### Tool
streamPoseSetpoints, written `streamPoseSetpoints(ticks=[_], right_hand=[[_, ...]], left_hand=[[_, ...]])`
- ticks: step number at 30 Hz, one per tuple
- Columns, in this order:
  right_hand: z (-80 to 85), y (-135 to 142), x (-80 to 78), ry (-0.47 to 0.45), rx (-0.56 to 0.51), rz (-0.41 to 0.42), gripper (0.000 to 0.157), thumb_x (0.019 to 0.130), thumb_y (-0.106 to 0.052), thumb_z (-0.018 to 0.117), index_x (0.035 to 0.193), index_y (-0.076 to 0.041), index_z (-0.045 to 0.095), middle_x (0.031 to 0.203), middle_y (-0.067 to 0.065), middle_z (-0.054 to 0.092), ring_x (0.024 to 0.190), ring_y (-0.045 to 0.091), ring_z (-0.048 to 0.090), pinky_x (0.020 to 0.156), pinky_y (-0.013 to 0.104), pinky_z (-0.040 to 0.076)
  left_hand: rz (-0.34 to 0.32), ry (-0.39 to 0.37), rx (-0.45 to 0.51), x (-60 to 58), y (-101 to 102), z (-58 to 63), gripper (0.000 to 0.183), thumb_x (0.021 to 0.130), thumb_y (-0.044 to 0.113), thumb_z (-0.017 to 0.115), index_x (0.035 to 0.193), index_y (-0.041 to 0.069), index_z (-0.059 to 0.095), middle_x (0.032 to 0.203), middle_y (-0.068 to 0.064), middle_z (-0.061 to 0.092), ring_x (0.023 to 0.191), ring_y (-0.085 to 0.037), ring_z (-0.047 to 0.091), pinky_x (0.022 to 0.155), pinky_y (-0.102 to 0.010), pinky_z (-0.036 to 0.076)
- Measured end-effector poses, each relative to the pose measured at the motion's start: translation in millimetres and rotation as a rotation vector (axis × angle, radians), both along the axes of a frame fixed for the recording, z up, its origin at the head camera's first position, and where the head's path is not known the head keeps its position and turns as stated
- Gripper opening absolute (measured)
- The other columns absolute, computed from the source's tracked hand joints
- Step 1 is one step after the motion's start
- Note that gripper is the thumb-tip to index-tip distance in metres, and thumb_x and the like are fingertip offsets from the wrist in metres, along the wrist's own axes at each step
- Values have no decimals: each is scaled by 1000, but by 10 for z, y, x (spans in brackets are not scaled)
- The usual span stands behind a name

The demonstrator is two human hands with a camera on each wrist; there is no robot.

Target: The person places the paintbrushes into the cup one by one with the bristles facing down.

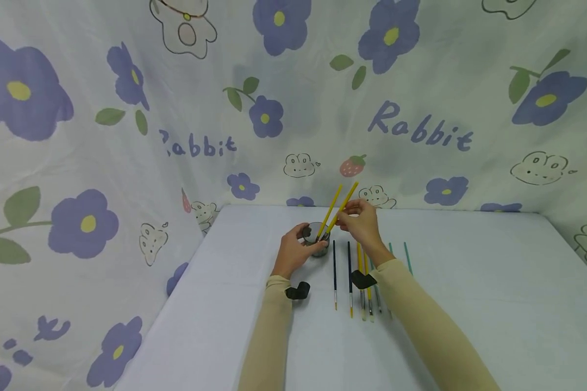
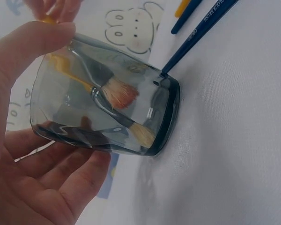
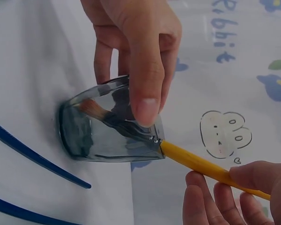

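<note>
A clear bluish-grey glass cup [image 1: 319,251] stands near the table's back edge, with my left hand [image 1: 295,251] curled round it and the thumb at its rim. Two yellow-handled paintbrushes lean inside, bristles down; the left wrist view shows reddish-tipped bristles [image 2: 121,93] and paler bristles [image 2: 143,135] through the glass. Above the rim, my right hand [image 1: 363,222] pinches the handle of one yellow paintbrush [image 3: 192,160] between thumb and fingers. The other yellow paintbrush [image 1: 333,203] rests against the rim, just left of the held one.
Right of the cup, several paintbrushes lie on the white tablecloth [image 1: 215,326], bristles towards me. Among them are a dark blue brush [image 1: 335,271], another dark blue brush [image 1: 349,271], yellow ones partly under the right wrist, and a teal-handled brush [image 1: 407,256]. A patterned curtain [image 1: 303,81] hangs behind.
</note>
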State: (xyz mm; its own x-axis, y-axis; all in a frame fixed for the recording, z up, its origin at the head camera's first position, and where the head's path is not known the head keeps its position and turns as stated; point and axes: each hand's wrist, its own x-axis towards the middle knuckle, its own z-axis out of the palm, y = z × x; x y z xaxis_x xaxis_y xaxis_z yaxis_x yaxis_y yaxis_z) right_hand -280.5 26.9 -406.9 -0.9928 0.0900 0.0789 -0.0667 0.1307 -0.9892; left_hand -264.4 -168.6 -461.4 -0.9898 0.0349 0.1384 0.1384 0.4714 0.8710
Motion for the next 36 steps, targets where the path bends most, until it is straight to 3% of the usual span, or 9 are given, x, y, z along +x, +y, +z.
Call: streamPoseSetpoints(ticks=[12,21,31,36], right_hand=[[-37,-6,14,2,3,27,28,97,-10,69,121,1,59,116,19,67,96,30,78,81,32,66],[5,186,29,38,-42,14,26,98,-10,69,118,4,60,114,18,67,89,22,78,77,28,65],[34,634,171,42,132,-53,31,99,-17,68,121,4,62,115,21,69,89,23,78,77,23,64],[-31,889,282,30,198,-85,32,99,-18,68,121,4,62,111,20,69,83,14,77,73,18,61]], left_hand=[[-4,6,-9,-12,8,-19,86,81,44,87,149,4,52,137,-20,66,134,-36,60,110,-49,54],[-1,7,-16,-9,9,-8,84,81,44,88,148,6,54,136,-18,66,132,-34,60,109,-49,55],[-7,7,-14,-10,-6,-17,84,80,43,88,148,6,54,135,-19,66,133,-34,60,109,-49,54],[-11,8,-8,-12,-13,-18,85,80,43,88,148,4,54,134,-19,67,132,-34,60,110,-50,54]])
